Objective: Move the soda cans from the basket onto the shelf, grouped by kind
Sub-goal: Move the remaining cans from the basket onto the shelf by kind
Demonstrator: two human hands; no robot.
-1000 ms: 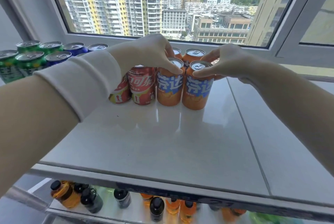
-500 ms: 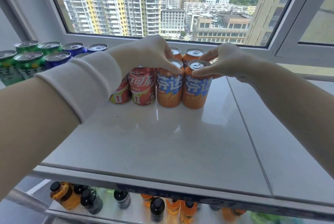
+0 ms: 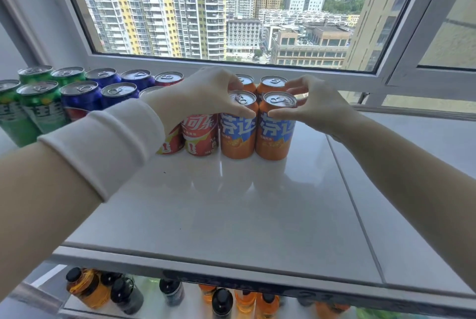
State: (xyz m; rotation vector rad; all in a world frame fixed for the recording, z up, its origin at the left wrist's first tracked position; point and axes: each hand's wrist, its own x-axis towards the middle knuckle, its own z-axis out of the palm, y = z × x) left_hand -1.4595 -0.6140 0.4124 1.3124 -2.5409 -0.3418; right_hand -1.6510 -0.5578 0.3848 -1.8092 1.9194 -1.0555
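Orange is what both hands grasp: the left hand (image 3: 206, 97) curls round the left orange can (image 3: 238, 135), the right hand (image 3: 314, 110) round the right orange can (image 3: 274, 135), both upright and touching on the white shelf (image 3: 231, 202). Red cans (image 3: 199, 133) stand just left, then blue cans (image 3: 82, 97) and green cans (image 3: 38, 107) farther left.

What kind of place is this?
Probably a room high in a tower: the window looks over city blocks, and a white shelf holds cans grouped by colour, with bottles below.

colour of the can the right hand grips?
The front-right can in the right hand: orange, blue band, white lettering. Head view.
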